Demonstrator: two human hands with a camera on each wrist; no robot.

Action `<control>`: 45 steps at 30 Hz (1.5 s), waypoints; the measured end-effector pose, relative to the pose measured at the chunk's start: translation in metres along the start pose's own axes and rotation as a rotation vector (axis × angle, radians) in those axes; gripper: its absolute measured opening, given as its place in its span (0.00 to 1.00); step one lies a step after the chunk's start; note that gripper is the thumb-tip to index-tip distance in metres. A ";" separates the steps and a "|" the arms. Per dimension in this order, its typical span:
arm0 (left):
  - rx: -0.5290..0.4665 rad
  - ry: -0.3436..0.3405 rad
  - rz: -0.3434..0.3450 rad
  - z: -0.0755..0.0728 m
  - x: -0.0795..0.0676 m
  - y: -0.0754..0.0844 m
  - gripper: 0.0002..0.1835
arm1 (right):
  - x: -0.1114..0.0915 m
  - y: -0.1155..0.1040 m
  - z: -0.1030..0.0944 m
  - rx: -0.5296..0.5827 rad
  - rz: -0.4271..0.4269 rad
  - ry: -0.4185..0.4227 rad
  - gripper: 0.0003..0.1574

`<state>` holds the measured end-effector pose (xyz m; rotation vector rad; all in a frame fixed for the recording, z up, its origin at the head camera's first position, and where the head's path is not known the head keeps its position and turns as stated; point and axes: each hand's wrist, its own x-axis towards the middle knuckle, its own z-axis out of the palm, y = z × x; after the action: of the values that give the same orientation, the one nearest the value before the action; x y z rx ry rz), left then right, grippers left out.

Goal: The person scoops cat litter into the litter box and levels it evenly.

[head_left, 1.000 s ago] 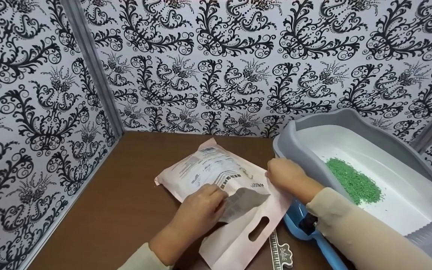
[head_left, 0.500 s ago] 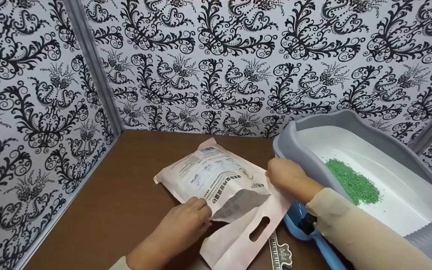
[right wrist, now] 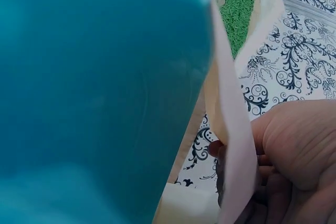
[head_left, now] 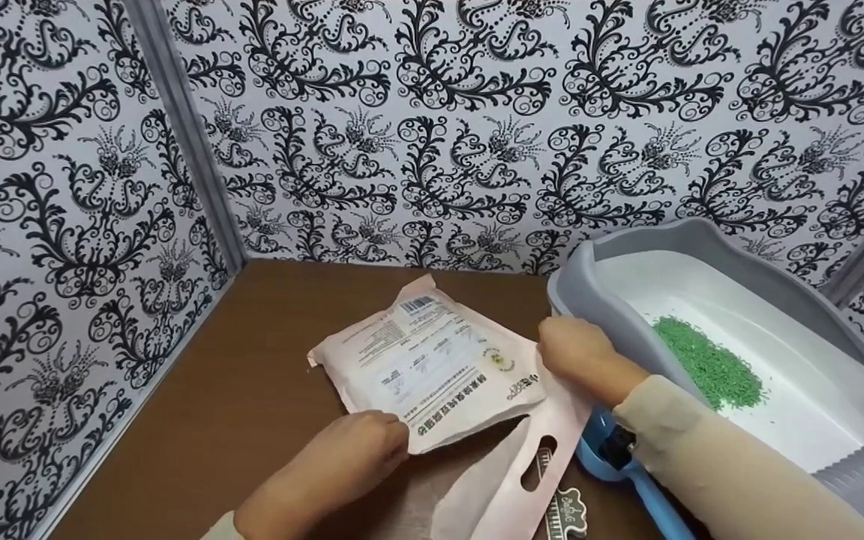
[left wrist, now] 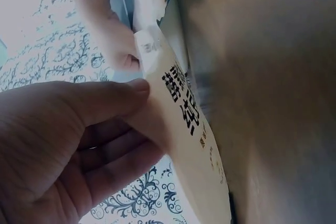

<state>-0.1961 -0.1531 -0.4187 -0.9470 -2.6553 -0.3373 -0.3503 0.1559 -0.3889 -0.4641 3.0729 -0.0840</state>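
Observation:
A pale pink printed litter bag [head_left: 432, 360] lies on the brown table, torn across near the end with a handle slot. My left hand [head_left: 334, 461] pinches the near left corner of the torn edge; in the left wrist view the thumb of my left hand [left wrist: 68, 135] lies against the bag [left wrist: 178, 114]. My right hand [head_left: 574, 349] grips the bag's right edge beside the litter box. In the right wrist view, the thumb and fingers of my right hand [right wrist: 302, 150] hold the folded pink edge. The bag's inside is hidden.
To the right stands a grey litter box [head_left: 604, 300] with green pellets [head_left: 706, 364] on its white floor. A blue scoop [head_left: 653, 491] lies between box and bag. A scalloped, ruler-like piece [head_left: 568, 514] lies partly under the bag. Patterned walls [head_left: 402, 150] enclose the table.
My left hand has moved left and down, drawing the bag's torn edge with it. The tear is wider, and the handle strip has shifted right. My right hand stays nearly in place.

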 end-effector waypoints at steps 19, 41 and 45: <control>-0.174 -0.172 -0.075 -0.006 -0.001 -0.011 0.18 | -0.009 -0.003 -0.011 0.060 -0.002 -0.019 0.11; -0.401 -0.170 -0.219 -0.001 -0.004 -0.044 0.14 | -0.007 0.007 -0.012 0.318 -0.090 0.043 0.13; -0.488 -0.145 -0.283 0.000 -0.006 -0.057 0.11 | -0.005 0.006 -0.018 0.470 -0.046 0.045 0.19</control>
<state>-0.2286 -0.1993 -0.4278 -0.7353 -2.9044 -1.0554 -0.3476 0.1638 -0.3715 -0.5044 2.9363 -0.8035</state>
